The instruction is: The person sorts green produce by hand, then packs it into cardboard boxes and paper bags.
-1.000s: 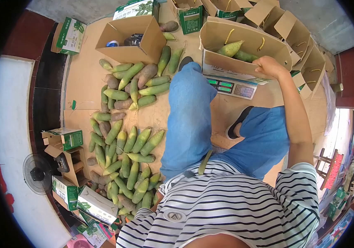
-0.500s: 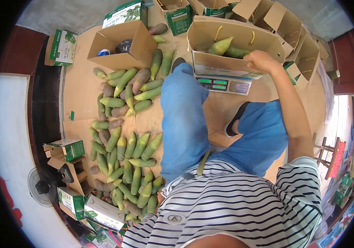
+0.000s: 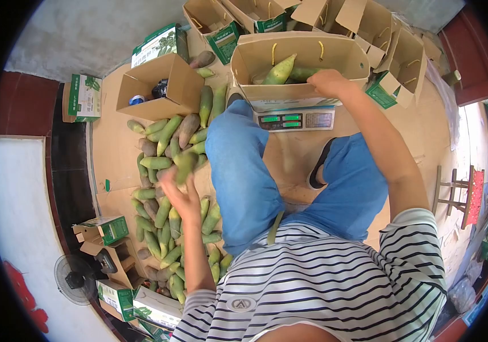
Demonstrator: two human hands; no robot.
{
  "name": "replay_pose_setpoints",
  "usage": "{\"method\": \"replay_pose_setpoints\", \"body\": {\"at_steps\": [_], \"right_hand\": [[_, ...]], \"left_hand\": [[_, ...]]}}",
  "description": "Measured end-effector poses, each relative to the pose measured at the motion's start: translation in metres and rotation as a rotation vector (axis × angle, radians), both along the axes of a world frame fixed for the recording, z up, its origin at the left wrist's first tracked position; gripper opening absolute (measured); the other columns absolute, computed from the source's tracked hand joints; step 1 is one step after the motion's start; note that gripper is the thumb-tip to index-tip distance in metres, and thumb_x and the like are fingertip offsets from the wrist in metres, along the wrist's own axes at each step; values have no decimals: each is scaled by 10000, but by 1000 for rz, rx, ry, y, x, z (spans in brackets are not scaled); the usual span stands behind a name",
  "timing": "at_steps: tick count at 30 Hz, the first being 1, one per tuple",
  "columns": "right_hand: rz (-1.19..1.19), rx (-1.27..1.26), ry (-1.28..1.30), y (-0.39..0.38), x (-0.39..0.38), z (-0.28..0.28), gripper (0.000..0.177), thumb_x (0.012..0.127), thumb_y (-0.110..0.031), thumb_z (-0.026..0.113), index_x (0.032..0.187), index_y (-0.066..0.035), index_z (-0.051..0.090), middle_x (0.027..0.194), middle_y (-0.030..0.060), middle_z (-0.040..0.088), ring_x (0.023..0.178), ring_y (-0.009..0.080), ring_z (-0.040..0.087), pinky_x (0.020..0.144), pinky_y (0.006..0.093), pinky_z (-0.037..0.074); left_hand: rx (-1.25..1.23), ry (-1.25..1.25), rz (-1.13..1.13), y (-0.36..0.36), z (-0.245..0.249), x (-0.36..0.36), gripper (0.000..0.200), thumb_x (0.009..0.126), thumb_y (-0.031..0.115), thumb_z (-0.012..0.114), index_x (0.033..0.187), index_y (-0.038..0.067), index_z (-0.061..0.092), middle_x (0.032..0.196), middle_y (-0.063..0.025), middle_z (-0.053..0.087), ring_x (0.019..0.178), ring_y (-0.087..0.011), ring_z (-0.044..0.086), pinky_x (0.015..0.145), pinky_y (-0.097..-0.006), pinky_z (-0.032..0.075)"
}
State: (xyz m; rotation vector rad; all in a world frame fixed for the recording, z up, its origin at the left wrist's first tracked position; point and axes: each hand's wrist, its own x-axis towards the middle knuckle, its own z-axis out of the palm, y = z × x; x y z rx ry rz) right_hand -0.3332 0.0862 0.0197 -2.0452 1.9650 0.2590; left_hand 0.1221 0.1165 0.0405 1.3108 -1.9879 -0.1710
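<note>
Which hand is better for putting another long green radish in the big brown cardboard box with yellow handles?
Probably the left hand. It's over the pile of long green radishes, with a blurry green radish at its fingers. The right hand is at the box's near rim.

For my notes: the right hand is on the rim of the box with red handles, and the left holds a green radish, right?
Not quite: the handles are yellow, not red, as the head view shows. The right hand is on the rim of the box, and the left hand holds a green radish.
</note>
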Motion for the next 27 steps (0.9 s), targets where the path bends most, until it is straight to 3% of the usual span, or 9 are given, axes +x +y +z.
{"method": "replay_pose_setpoints", "body": {"at_steps": [3, 5, 7, 10, 14, 18, 19, 22, 27], "right_hand": [[-29, -2, 19, 2, 3, -1, 203, 788, -84, 527, 954, -70, 642, 975, 130, 645, 942, 322, 605, 775, 429, 487], [-37, -5, 15, 4, 3, 0, 205, 796, -75, 513, 957, -66, 640, 982, 130, 644, 947, 323, 605, 779, 427, 487], [-38, -3, -2, 5, 3, 0, 210, 801, -65, 502, 962, -61, 636, 988, 130, 644, 954, 322, 604, 785, 425, 486], [-25, 29, 28, 3, 4, 2, 215, 806, -68, 497, 972, -66, 632, 991, 129, 644, 963, 317, 603, 793, 424, 485], [-70, -17, -12, 4, 2, 3, 215, 803, -63, 496, 969, -59, 634, 988, 134, 644, 961, 315, 607, 793, 427, 486], [-24, 9, 22, 0, -2, -6, 206, 800, -60, 495, 939, -35, 644, 967, 145, 649, 926, 317, 619, 775, 425, 494], [-7, 25, 47, -2, -1, -6, 204, 799, -61, 495, 932, -29, 647, 961, 149, 650, 917, 318, 622, 770, 423, 495], [-10, 24, 51, -2, 1, -13, 196, 793, -73, 514, 921, -20, 652, 944, 156, 652, 896, 329, 624, 761, 421, 498], [-12, -12, 4, 0, -2, -11, 212, 790, -139, 594, 965, -19, 587, 934, 197, 626, 927, 353, 594, 782, 450, 469]], "left_hand": [[-166, 441, -78, -47, 56, -62, 379, 810, 43, 666, 1133, -4, 475, 1055, -127, 506, 1031, -239, 492, 886, -368, 402], [-103, 786, -212, -63, 88, -110, 396, 809, 57, 683, 1139, 4, 471, 1088, -103, 504, 1028, -185, 503, 884, -328, 420], [46, 867, -341, -72, 109, -148, 379, 814, 84, 687, 1121, 3, 480, 1092, -83, 512, 1015, -166, 519, 865, -317, 443], [128, 685, -343, -89, 95, -161, 341, 847, 82, 650, 1130, -4, 481, 1076, -98, 547, 959, -158, 554, 853, -285, 453], [143, 382, -170, -79, 29, -107, 277, 849, 122, 643, 1063, -14, 530, 1020, -113, 551, 944, -192, 556, 837, -312, 454], [545, 221, -30, -17, -106, 21, 251, 865, 159, 593, 990, -50, 532, 913, -188, 577, 870, -293, 560, 790, -366, 441], [571, 51, 28, 13, -147, 61, 264, 857, 165, 605, 984, -55, 533, 896, -193, 577, 858, -293, 563, 771, -374, 447], [911, -156, 20, 129, -157, 107, 257, 834, 147, 614, 984, -47, 538, 911, -195, 582, 877, -302, 569, 761, -381, 457], [1187, -151, 92, 240, -154, 143, 272, 794, 138, 638, 991, -27, 548, 928, -189, 596, 895, -306, 580, 771, -381, 469]]}}
